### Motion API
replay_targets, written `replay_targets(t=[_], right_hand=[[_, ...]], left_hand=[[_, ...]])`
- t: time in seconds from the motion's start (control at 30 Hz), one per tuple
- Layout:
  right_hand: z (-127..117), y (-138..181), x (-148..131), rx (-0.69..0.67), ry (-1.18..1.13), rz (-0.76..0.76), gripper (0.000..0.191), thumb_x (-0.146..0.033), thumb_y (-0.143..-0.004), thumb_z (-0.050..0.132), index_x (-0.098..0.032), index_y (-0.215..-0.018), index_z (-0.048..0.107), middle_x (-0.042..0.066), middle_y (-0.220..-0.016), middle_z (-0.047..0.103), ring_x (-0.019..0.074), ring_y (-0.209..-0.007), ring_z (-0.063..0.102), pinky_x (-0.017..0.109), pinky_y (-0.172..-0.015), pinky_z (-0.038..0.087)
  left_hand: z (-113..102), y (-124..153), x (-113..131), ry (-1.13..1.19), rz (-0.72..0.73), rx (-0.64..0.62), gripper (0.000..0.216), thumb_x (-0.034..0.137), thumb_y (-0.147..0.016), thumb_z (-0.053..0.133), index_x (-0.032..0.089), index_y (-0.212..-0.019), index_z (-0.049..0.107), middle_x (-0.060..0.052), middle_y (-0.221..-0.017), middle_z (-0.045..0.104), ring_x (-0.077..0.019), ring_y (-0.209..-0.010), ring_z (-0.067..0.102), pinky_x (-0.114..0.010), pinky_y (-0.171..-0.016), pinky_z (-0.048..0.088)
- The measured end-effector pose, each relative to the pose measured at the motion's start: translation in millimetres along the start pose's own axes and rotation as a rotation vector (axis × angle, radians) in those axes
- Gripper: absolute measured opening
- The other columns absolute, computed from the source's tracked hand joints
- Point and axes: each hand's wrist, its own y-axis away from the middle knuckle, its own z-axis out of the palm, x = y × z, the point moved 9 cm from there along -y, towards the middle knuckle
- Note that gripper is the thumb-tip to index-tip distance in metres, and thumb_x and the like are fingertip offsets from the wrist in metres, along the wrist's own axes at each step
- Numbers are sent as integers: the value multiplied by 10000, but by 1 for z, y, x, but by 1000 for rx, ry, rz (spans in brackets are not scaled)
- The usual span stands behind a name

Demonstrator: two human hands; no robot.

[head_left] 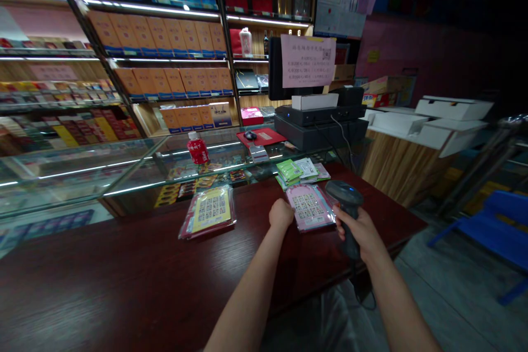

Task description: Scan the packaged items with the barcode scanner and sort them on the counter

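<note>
In my right hand (pixel 363 234) is a dark handheld barcode scanner (pixel 345 193), its head above the right edge of a pink packet (pixel 310 207). My fingers wrap round the scanner's handle, and a blue light shows on top. The packet lies flat in clear plastic, printed with a grid of small pictures. At its left edge my left hand (pixel 281 213) is closed, the fingertips partly hidden against the packet. Further left lies a stack of similar packets (pixel 211 208) with a yellow one on top. Green and white sachets (pixel 295 170) lie just behind the pink packet.
Behind the dark red table (pixel 136 280) runs a glass display counter (pixel 136 162) bearing a red bottle (pixel 198 148), a computer mouse (pixel 249 135) and a monitor (pixel 278 69) with a pink notice. Boxed goods fill the shelves behind. A blue chair (pixel 501 225) stands at the right.
</note>
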Motion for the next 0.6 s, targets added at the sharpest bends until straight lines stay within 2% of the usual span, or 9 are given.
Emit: replay_targets(t=[0.07, 0.17, 0.27, 0.33, 0.4, 0.47, 0.6], right_hand=[[-1, 0, -1, 6, -5, 1, 455, -474, -583, 815, -176, -818, 564, -62, -498, 540, 71, -351, 444, 184, -314, 366], [-1, 1, -2, 21, -10, 4, 458, -477, -570, 820, -179, -804, 562, -63, -493, 540, 69, -347, 441, 179, -311, 362], [2, 2, -2, 26, -5, 4, 466, -483, -558, 823, -180, -791, 557, -62, -486, 538, 68, -350, 443, 174, -311, 366], [4, 2, -2, 25, 2, 1, 468, -487, -558, 820, -180, -793, 556, -64, -482, 534, 67, -351, 441, 171, -309, 367], [6, 3, 0, 21, 6, -1, 466, -488, -566, 816, -180, -801, 556, -65, -483, 533, 65, -348, 437, 170, -306, 367], [5, 3, 1, 21, 8, -3, 465, -489, -571, 812, -180, -804, 555, -63, -486, 535, 65, -347, 435, 173, -304, 369], [3, 3, 2, 34, 21, 5, 480, -499, -557, 815, -180, -805, 554, -58, -486, 540, 71, -344, 437, 178, -297, 366]], left_hand=[[2, -2, -4, 76, -23, -47, 146, 262, -819, 571, 140, -773, 636, -97, -838, 705, -168, -744, 660, -239, -628, 431], [7, 1, -8, 127, -42, -128, 322, 341, -887, 454, 129, -727, 637, -97, -703, 691, -154, -611, 646, -239, -571, 438], [4, 5, -4, 3, 12, -85, 334, 449, -817, 554, 153, -685, 635, -103, -713, 694, -196, -701, 670, -257, -610, 458], [1, 6, -2, -78, 36, -41, 247, 412, -763, 630, 173, -702, 636, -102, -800, 709, -222, -805, 678, -270, -656, 470], [3, 5, -4, -61, 9, -61, 167, 342, -775, 619, 182, -727, 632, -89, -804, 710, -220, -804, 682, -275, -663, 482], [7, 4, -10, 68, -61, -120, 156, 305, -815, 569, 174, -748, 620, -72, -723, 694, -198, -708, 680, -274, -627, 497], [15, 9, -21, 548, -202, -251, 225, 323, -849, 552, 135, -732, 590, -43, -647, 649, -145, -563, 628, -274, -568, 531]])
